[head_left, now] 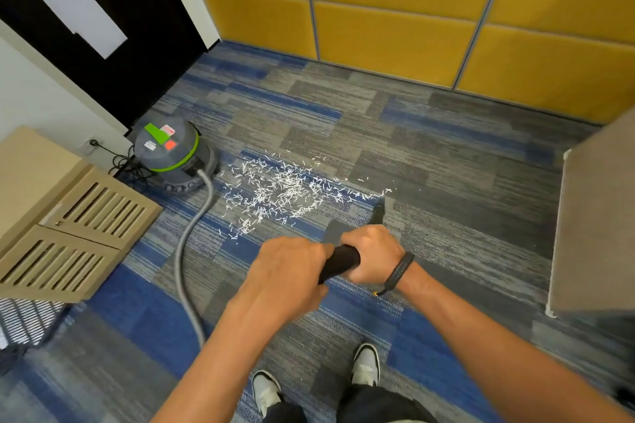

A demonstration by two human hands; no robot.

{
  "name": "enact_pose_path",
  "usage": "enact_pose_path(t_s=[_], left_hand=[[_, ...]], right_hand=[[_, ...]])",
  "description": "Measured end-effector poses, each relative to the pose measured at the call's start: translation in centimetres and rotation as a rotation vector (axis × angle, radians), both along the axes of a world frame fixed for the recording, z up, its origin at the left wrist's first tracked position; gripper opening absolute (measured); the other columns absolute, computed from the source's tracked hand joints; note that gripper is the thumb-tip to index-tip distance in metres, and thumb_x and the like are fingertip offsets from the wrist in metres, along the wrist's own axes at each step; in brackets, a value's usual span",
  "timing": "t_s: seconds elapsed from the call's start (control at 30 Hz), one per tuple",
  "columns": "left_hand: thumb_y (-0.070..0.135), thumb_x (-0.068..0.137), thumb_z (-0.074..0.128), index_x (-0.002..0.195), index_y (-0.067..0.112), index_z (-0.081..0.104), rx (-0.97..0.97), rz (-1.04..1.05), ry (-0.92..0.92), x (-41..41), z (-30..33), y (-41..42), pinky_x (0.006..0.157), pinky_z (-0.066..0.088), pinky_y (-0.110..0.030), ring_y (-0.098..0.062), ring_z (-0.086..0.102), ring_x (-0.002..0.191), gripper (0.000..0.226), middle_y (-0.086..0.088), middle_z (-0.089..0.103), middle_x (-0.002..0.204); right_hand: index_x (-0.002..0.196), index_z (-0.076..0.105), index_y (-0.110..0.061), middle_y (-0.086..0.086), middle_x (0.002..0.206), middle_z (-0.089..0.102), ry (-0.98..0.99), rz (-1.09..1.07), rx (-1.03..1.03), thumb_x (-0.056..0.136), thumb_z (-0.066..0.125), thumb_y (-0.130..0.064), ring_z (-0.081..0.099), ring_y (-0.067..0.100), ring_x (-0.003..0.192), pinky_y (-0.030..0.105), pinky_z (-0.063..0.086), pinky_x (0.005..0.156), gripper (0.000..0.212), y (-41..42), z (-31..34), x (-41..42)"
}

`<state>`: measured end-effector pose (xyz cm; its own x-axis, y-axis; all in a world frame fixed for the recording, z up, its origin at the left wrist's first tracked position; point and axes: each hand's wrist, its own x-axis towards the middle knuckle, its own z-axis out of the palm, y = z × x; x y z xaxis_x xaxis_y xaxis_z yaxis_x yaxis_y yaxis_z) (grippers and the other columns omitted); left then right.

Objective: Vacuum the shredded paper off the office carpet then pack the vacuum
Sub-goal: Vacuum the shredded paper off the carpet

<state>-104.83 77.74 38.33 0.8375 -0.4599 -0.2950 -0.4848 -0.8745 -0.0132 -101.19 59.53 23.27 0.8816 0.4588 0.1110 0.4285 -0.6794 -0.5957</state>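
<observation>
White shredded paper (281,191) lies scattered on the blue and grey carpet (446,182) ahead of me. A grey and green canister vacuum (171,151) stands at the left, and its grey hose (187,251) curves down the carpet toward me. Both hands hold the black wand (340,263): my left hand (288,276) grips the near end, my right hand (371,252) grips it just beyond. The black nozzle (378,215) touches the carpet at the right edge of the paper patch.
A beige slatted cabinet (68,237) stands at the left, with a wall socket and black cable (117,161) behind the vacuum. A grey furniture panel (594,223) is at the right. Yellow padded wall panels (395,10) close the far side. My shoes (366,364) are below.
</observation>
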Motion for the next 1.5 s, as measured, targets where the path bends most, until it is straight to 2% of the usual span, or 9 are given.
enact_pose_path(t_s=[0.2, 0.37, 0.53, 0.67, 0.87, 1.07, 1.23, 1.37, 1.5], left_hand=[[0.035, 0.088, 0.069, 0.120, 0.030, 0.061, -0.041, -0.074, -0.032, 2.0, -0.7, -2.7, 0.073, 0.055, -0.035, -0.024, 0.068, 0.080, 0.034, 0.003, 0.071, 0.088], [0.035, 0.091, 0.068, 0.124, 0.030, 0.062, -0.073, -0.121, -0.037, 4.8, -2.7, -5.6, 0.071, 0.049, -0.033, -0.023, 0.068, 0.083, 0.034, 0.004, 0.071, 0.090], [0.037, 0.095, 0.068, 0.131, 0.026, 0.060, -0.076, -0.148, -0.026, 5.9, -4.2, -7.1, 0.068, 0.039, -0.030, -0.021, 0.061, 0.076, 0.039, 0.002, 0.070, 0.091], [0.037, 0.095, 0.068, 0.133, 0.024, 0.058, -0.075, -0.152, -0.019, 6.2, -4.6, -6.6, 0.068, 0.045, -0.030, -0.019, 0.056, 0.072, 0.042, 0.003, 0.069, 0.090], [0.039, 0.096, 0.068, 0.136, 0.024, 0.057, -0.044, -0.108, -0.024, 6.4, -4.2, -5.8, 0.073, 0.054, -0.033, -0.021, 0.068, 0.081, 0.044, 0.002, 0.072, 0.095], [0.036, 0.091, 0.071, 0.128, 0.027, 0.060, -0.034, -0.040, 0.038, 6.9, -3.6, -4.7, 0.072, 0.054, -0.032, -0.017, 0.059, 0.073, 0.039, 0.007, 0.066, 0.086], [0.035, 0.083, 0.078, 0.129, 0.028, 0.061, -0.009, -0.062, 0.055, 6.3, -3.1, -4.4, 0.075, 0.058, -0.036, -0.019, 0.065, 0.076, 0.050, 0.004, 0.069, 0.090], [0.027, 0.082, 0.076, 0.128, 0.032, 0.060, 0.003, -0.082, 0.027, 6.3, -2.0, -4.3, 0.065, 0.046, -0.032, -0.019, 0.057, 0.072, 0.049, 0.006, 0.065, 0.085], [0.026, 0.084, 0.073, 0.126, 0.033, 0.062, -0.021, -0.103, 0.006, 6.4, -1.4, -4.9, 0.064, 0.044, -0.031, -0.019, 0.059, 0.073, 0.045, 0.006, 0.068, 0.086]], right_hand=[[0.063, 0.055, -0.028, -0.011, 0.052, 0.055, -0.048, -0.049, 0.026, 0.063, 0.059, -0.035, 0.055, 0.013, 0.046, 0.024, 0.047, 0.049, 0.008, -3.2, 0.8, 0.8], [0.061, 0.049, -0.030, -0.011, 0.054, 0.055, -0.011, -0.121, -0.025, 0.063, 0.049, -0.038, 0.054, 0.016, 0.047, 0.027, 0.047, 0.049, 0.008, -6.3, 0.0, 2.3], [0.064, 0.052, -0.031, -0.012, 0.058, 0.058, 0.058, -0.155, -0.093, 0.070, 0.051, -0.042, 0.057, 0.013, 0.051, 0.028, 0.050, 0.054, 0.013, -7.5, -1.5, 3.2], [0.068, 0.059, -0.025, -0.011, 0.060, 0.060, 0.101, -0.155, -0.127, 0.071, 0.061, -0.032, 0.059, 0.013, 0.055, 0.033, 0.056, 0.058, 0.008, -7.0, -2.1, 3.6], [0.069, 0.051, -0.033, -0.018, 0.064, 0.052, 0.113, -0.088, -0.091, 0.068, 0.061, -0.027, 0.057, 0.012, 0.059, 0.035, 0.056, 0.063, 0.012, -5.6, -1.4, 4.7], [0.070, 0.043, -0.040, -0.024, 0.059, 0.041, 0.077, -0.048, -0.035, 0.067, 0.064, -0.025, 0.049, 0.008, 0.056, 0.029, 0.051, 0.058, 0.026, -4.3, -1.0, 5.2], [0.071, 0.041, -0.042, -0.029, 0.056, 0.033, 0.066, -0.045, 0.009, 0.061, 0.072, -0.017, 0.044, 0.003, 0.052, 0.015, 0.033, 0.054, 0.042, -4.3, -0.5, 4.3], [0.068, 0.058, -0.031, -0.025, 0.058, 0.039, 0.034, -0.078, 0.012, 0.062, 0.079, -0.014, 0.042, 0.001, 0.050, 0.008, 0.026, 0.054, 0.028, -4.5, -0.2, 3.7], [0.069, 0.058, -0.030, -0.023, 0.057, 0.045, -0.006, -0.105, 0.039, 0.062, 0.076, -0.018, 0.041, 0.000, 0.049, 0.007, 0.028, 0.053, 0.022, -5.2, 0.2, 3.5]])
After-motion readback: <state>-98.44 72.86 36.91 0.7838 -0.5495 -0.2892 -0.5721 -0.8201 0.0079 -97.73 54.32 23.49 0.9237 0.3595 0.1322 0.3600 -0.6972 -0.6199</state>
